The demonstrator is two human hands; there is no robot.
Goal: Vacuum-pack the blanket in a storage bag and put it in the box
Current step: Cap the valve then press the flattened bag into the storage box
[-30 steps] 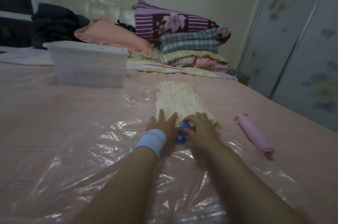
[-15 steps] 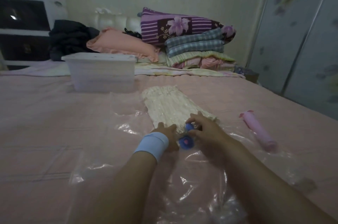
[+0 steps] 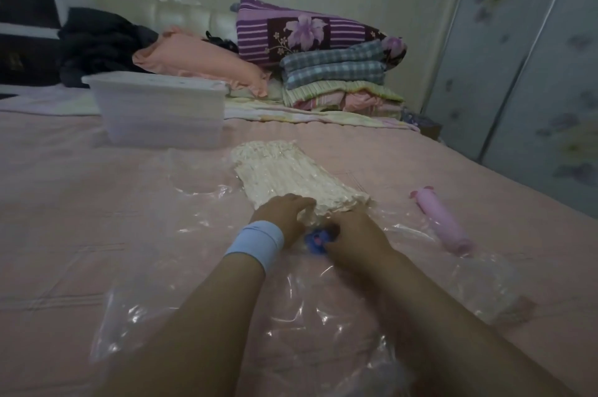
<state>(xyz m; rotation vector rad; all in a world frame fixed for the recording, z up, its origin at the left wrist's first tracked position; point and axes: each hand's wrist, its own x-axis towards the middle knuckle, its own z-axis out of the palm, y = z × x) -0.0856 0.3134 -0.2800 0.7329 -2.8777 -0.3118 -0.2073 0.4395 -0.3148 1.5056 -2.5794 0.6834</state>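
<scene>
Left hand (image 3: pixel 284 218) has gone forward since half a second back. It lay flat beside the valve (image 3: pixel 316 239); now it sits on the near end of the blanket (image 3: pixel 284 170), fingers curled over that end and gripping it through the film. Right hand (image 3: pixel 354 236) has stayed at the valve. Thumb and fingers curl onto its right side and pinch it, hiding part of the blue disc.

Blanket: cream, ribbed, pressed flat inside the clear bag (image 3: pixel 226 315), running away from both hands. Bag spreads over the pink bed (image 3: pixel 64 234) under the forearms, slack and creased there. Light blue wristband (image 3: pixel 257 244) on the left wrist.

Surroundings:
- Pink pump (image 3: pixel 443 225) lies right of the right hand, well apart, its near end at the bag's edge.
- Box (image 3: pixel 158 108), translucent white, lid on, stands ahead and left of the left hand, beyond the blanket's far end and apart from it. Blanket and bag film lie between the hands and the box.
- Dark clothes (image 3: pixel 97 43) and a peach pillow (image 3: pixel 200 63) lie past the box.
- Purple pillow (image 3: pixel 307 30), striped with a flower print, leans on folded bedding (image 3: pixel 336 79) straight ahead of the hands.
- Wardrobe doors (image 3: pixel 534 72) far right of the right hand, faint flower pattern, blurred
</scene>
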